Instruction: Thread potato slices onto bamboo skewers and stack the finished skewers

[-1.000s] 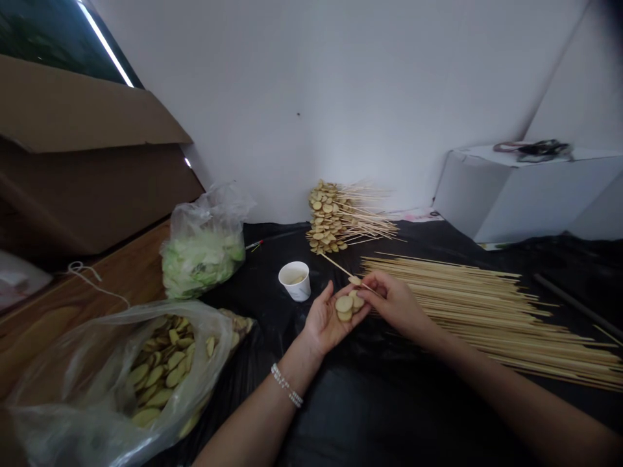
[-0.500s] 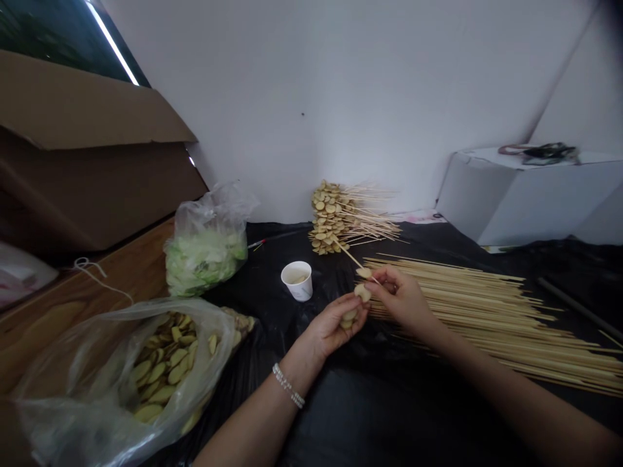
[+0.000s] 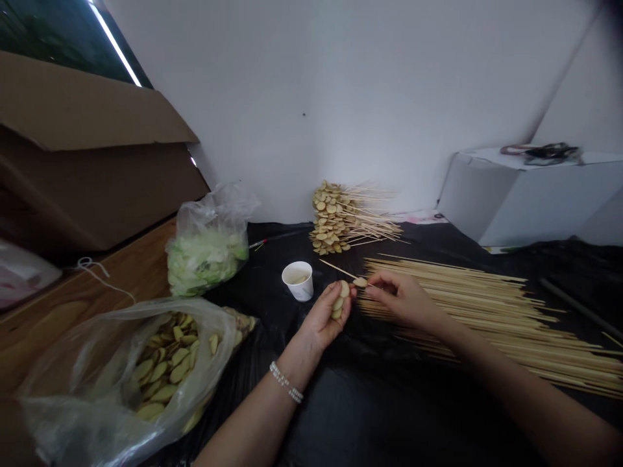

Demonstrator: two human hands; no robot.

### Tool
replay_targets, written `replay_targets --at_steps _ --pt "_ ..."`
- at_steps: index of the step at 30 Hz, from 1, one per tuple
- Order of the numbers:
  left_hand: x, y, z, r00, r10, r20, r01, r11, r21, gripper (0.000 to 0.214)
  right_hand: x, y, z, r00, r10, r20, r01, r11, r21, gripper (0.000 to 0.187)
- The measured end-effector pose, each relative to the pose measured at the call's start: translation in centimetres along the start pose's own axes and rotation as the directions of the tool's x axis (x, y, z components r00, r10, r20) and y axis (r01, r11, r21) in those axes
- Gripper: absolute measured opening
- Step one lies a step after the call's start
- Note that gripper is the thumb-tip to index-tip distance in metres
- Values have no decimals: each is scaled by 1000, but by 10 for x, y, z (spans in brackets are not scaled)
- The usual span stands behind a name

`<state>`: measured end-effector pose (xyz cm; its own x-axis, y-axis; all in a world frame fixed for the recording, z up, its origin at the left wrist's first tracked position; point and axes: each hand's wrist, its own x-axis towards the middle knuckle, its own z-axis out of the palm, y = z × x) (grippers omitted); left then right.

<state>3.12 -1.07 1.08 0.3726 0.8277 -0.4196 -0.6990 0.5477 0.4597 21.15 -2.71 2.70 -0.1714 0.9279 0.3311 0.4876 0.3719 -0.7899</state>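
Note:
My left hand [image 3: 327, 316] is closed around a few round pale slices [image 3: 343, 292] that look like potato. Close by on its right, my right hand [image 3: 396, 295] pinches a thin wooden skewer [image 3: 337, 268] near one end. One slice [image 3: 360, 282] is threaded on this skewer, just beyond my right fingertips. The skewer's free end points up and to the left, over the black covering. A wide bundle of bare skewers [image 3: 477, 311] lies beneath and to the right of my right hand.
A stack of loaded skewers [image 3: 333, 217] lies by the wall. A white paper cup [image 3: 298, 282] stands left of my hands. Further left are an open plastic bag of slices [image 3: 168, 373] and a bag of pale green leaves [image 3: 209, 256]. A white box [image 3: 530, 188] sits at right.
My left hand has drawn slightly left and down, away from the skewer. The skewer has tilted flatter, its free end now lower and further left.

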Motion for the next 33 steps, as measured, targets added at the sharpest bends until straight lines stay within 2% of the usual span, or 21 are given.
replay_targets --at_steps 7,13,18,23,26,33 --pt "11 9 -6 999 43 28 -43 999 1 16 6 14 -24 992 -74 104 91 982 -167 22" --pt "12 12 -11 998 13 61 -15 999 30 16 7 14 -37 978 -89 186 135 960 -246 26" --pt "10 13 -9 999 50 2 -50 998 43 20 6 12 -48 973 -63 221 118 962 -246 26" --pt "14 14 -10 1000 10 4 -10 1000 -23 15 5 12 -55 958 -52 281 131 953 -272 27" --pt "17 14 -12 998 19 -52 -23 997 -73 11 5 13 -56 949 -46 313 143 945 -295 27" --pt "16 15 -9 989 62 -131 -69 996 -55 9 6 13 -55 936 -31 350 152 934 -323 25"
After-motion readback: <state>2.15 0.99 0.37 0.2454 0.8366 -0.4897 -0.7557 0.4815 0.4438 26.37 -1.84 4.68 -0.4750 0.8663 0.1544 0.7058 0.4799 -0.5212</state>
